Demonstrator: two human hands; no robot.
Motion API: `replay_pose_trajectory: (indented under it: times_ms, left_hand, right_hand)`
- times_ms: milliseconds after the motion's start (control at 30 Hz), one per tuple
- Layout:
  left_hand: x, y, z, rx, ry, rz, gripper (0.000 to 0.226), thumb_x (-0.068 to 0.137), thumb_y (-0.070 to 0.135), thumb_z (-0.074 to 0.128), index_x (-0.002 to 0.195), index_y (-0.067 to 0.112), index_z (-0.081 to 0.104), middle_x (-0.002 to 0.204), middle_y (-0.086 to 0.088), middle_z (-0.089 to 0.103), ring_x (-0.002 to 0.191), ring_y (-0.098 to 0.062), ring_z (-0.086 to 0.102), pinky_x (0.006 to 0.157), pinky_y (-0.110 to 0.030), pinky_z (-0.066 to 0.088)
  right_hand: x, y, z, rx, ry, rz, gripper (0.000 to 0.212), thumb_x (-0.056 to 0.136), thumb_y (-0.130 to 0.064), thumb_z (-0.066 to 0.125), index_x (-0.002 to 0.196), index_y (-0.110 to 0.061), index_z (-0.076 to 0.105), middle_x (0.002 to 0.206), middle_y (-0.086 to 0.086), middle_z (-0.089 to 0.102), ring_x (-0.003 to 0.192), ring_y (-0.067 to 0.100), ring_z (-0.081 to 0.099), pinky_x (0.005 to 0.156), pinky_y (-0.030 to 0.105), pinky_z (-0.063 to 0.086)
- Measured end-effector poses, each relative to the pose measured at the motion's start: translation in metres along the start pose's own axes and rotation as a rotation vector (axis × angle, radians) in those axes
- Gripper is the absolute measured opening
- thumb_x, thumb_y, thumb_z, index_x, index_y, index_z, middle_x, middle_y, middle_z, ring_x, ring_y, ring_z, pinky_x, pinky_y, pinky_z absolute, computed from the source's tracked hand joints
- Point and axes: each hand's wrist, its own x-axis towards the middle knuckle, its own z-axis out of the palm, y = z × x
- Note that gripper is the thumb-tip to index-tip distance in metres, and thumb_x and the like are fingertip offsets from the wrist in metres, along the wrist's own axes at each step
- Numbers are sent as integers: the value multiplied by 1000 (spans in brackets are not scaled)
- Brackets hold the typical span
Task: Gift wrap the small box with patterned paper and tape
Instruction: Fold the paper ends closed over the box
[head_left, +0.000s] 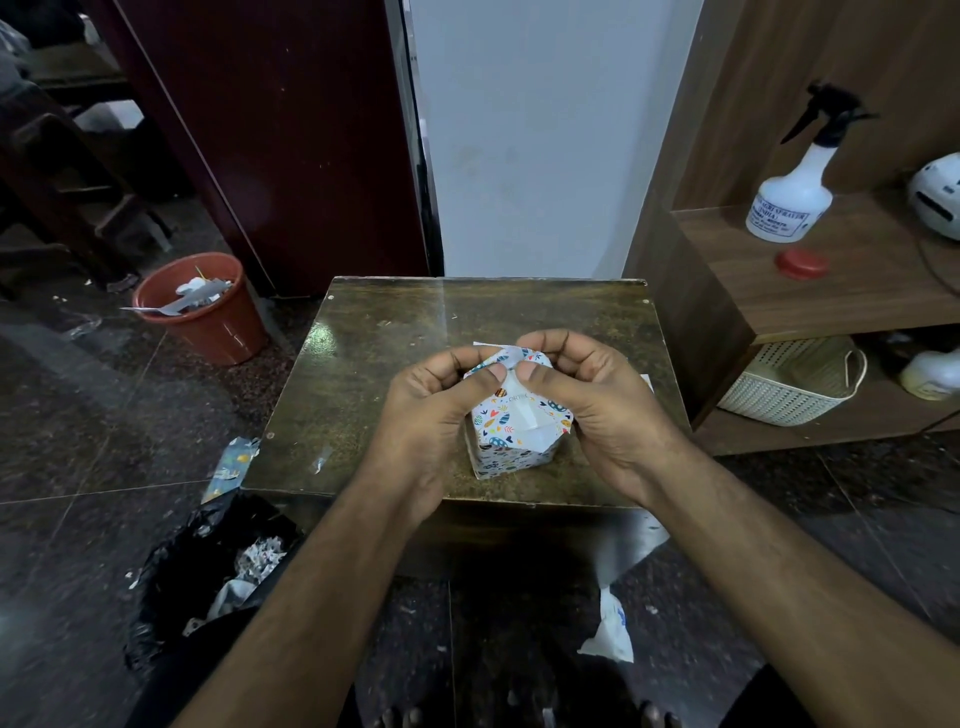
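Note:
A small box (511, 431) covered in white paper with coloured egg and heart prints sits near the front of a small dark table (395, 332). My left hand (431, 400) holds its left side, thumb pressed on the top fold. My right hand (576, 384) holds the right side, its thumb meeting the left thumb on top and its fingers curled over the far edge. A white paper flap (491, 347) sticks out behind the fingers. No tape roll is visible.
An orange bin (208, 312) with scraps stands on the floor at left. A black bag (208, 566) of paper waste lies at the lower left. A wooden shelf (810, 291) at right holds a spray bottle (795, 197) and a red lid (802, 263). Paper scraps (610, 629) lie on the floor.

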Motion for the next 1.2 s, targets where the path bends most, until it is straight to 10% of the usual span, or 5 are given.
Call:
replay_pose_trajectory:
  times_ms: [333,533,700,900,1200]
  left_hand:
    - [6,3,-12,50,-96,4,39,74,15,81,109,-1,76,109,-21,77,102,-29,73,86,-30,59]
    - [6,5,-13,92,-140,69,28,72,11,80,99,5,79,102,-15,79,96,-21,76,81,-26,59]
    - [7,4,-18,263,-164,246,33,77,10,75,107,-2,75,98,-4,79,97,-13,74,82,-22,57]
    - [5,10,-27,450,-220,269,20,93,17,69,102,5,81,109,-3,77,114,-13,68,93,-22,53]
    - [5,10,-17,623,-29,449,15,85,7,82,93,20,81,103,5,64,106,-6,60,85,-15,46]
  right_hand:
    - [-5,-1,-9,-389,57,-203,19,80,-30,87,96,-27,76,107,8,69,101,13,63,92,44,56]
    - [-4,1,-9,-444,44,-271,22,74,-37,90,90,-31,76,95,-16,60,95,6,61,87,35,52]
    - [-6,-1,-8,-509,59,-348,17,71,-36,90,80,-40,75,100,12,58,90,26,59,72,29,47]
    - [-5,-1,-8,-508,70,-353,17,73,-35,90,82,-32,76,102,5,62,98,21,63,76,26,49]
    - [-3,1,-19,-777,56,-463,25,102,-39,60,103,-26,81,106,-8,57,113,17,57,93,30,46]
